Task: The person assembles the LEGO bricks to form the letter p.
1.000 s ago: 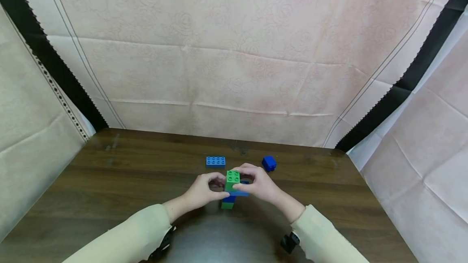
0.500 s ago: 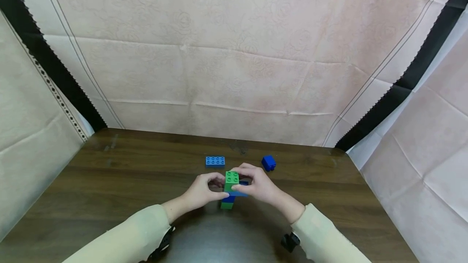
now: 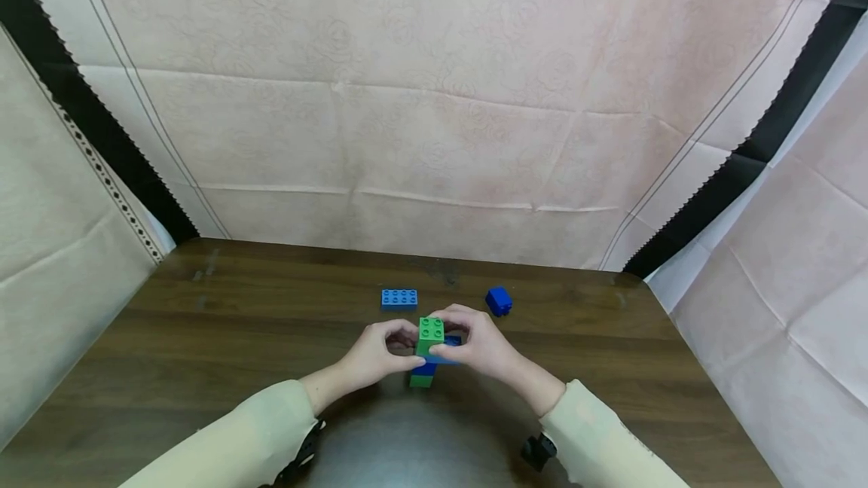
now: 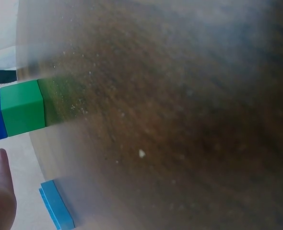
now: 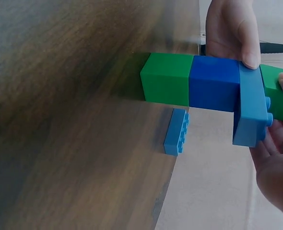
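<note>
A short upright tower of building bricks stands on the table between the hands. From the bottom it has a green brick (image 5: 165, 79), a dark blue brick (image 5: 213, 82), a longer light blue brick (image 5: 252, 100) jutting right, and a green brick (image 3: 430, 333) on top. My left hand (image 3: 374, 354) holds the tower from the left, its thumb against the light blue brick's near side. My right hand (image 3: 483, 341) pinches the top green brick between thumb and fingers. Hands partly hide the upper bricks. Studs show on the light blue brick's jutting end.
Farther back on the brown wooden table (image 3: 271, 300) lie a loose light blue brick (image 3: 399, 299) and a dark blue brick (image 3: 499, 301) tipped on its side. A pale patterned cloth (image 3: 420, 134) hangs behind the table's far edge.
Both hands keep their hold on the tower, with only very slight shifts. The loose bricks stay where they were.
</note>
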Demonstrator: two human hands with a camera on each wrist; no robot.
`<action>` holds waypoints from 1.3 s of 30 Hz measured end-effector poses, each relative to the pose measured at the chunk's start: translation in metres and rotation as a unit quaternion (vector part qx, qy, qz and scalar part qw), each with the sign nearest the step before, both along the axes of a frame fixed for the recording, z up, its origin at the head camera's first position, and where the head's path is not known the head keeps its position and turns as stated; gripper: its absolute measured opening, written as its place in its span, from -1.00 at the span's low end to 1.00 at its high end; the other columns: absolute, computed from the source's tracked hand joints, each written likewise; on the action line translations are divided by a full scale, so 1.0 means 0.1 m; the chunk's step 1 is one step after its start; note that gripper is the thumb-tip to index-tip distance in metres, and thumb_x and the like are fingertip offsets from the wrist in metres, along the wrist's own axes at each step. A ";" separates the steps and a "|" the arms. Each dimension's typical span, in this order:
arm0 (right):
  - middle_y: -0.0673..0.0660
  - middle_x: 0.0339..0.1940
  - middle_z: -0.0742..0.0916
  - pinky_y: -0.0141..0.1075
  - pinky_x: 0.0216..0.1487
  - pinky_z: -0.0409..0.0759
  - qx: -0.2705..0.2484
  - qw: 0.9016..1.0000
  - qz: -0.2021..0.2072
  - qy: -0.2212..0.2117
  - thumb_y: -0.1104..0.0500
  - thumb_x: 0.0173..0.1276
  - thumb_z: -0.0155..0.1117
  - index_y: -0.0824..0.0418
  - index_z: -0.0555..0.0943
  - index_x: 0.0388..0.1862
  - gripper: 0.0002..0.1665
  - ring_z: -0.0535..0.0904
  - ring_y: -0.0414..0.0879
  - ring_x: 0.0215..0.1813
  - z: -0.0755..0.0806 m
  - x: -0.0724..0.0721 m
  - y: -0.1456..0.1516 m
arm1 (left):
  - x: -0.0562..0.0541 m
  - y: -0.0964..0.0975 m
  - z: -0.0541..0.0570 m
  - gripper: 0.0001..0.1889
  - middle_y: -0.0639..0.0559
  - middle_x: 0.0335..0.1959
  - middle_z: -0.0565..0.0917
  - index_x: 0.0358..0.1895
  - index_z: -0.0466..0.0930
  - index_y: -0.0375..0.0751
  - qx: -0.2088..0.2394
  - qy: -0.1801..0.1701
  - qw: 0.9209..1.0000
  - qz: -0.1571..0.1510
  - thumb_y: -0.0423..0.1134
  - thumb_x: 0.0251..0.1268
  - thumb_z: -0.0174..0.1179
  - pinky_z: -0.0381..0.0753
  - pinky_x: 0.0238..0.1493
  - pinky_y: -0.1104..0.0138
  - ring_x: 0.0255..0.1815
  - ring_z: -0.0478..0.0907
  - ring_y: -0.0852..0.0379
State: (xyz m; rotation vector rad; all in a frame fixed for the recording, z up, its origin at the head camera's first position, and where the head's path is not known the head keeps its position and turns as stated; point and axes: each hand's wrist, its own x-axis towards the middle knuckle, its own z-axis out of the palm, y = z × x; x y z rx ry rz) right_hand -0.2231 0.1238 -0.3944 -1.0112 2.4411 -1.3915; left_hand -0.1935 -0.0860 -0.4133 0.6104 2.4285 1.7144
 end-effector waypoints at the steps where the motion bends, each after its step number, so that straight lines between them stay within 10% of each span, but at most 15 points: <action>1: 0.10 -0.07 0.64 -0.36 0.03 0.58 0.001 1.000 0.000 -0.001 0.14 0.20 0.36 0.18 0.58 0.05 -0.58 0.56 0.02 -0.02 0.00 0.00 0.00 | 0.00 0.00 0.00 -0.72 -0.11 -0.20 0.65 -0.10 0.56 -0.32 -0.001 0.000 1.000 -0.001 -0.33 0.11 0.31 0.58 0.00 0.17 -0.12 0.57 -0.03; 12: 0.16 0.02 0.62 -0.20 0.11 0.54 -0.008 1.000 -0.003 -0.027 0.10 0.25 0.31 0.17 0.50 0.14 -0.52 0.54 0.04 0.04 -0.04 -0.08 0.16 | 0.00 0.01 0.02 -0.72 -0.14 -0.19 0.65 -0.11 0.56 -0.34 0.001 -0.003 1.000 -0.004 -0.34 0.10 0.32 0.59 0.01 0.12 -0.13 0.57 -0.05; 19: 0.28 -0.02 0.63 -0.45 -0.04 0.55 -0.054 0.994 -0.091 -0.035 0.18 0.33 0.20 0.27 0.51 0.10 -0.62 0.57 -0.06 -0.02 -0.09 -0.27 0.34 | 0.00 0.00 0.01 -0.72 -0.13 -0.19 0.64 -0.12 0.56 -0.32 -0.005 -0.006 1.000 0.001 -0.34 0.09 0.32 0.58 0.01 0.10 -0.13 0.57 -0.04; 29: 0.24 -0.08 0.63 -0.50 -0.11 0.48 -0.062 0.965 -0.252 -0.049 0.14 0.28 0.27 0.30 0.51 0.09 -0.56 0.49 -0.29 -0.15 -0.24 -0.65 0.63 | -0.01 0.00 0.01 -0.72 -0.10 -0.18 0.64 -0.11 0.55 -0.30 -0.007 -0.012 1.000 -0.003 -0.33 0.10 0.32 0.58 0.00 0.19 -0.11 0.56 -0.04; 39: 0.37 0.14 0.52 -0.19 0.16 0.47 -0.043 0.931 -0.350 -0.092 0.12 0.24 0.31 0.35 0.39 0.21 -0.38 0.46 0.11 0.15 -0.42 -0.85 0.78 | 0.01 0.00 0.01 -0.72 -0.11 -0.19 0.63 -0.11 0.55 -0.30 -0.005 -0.017 1.000 -0.002 -0.34 0.10 0.31 0.58 0.01 0.14 -0.11 0.55 -0.05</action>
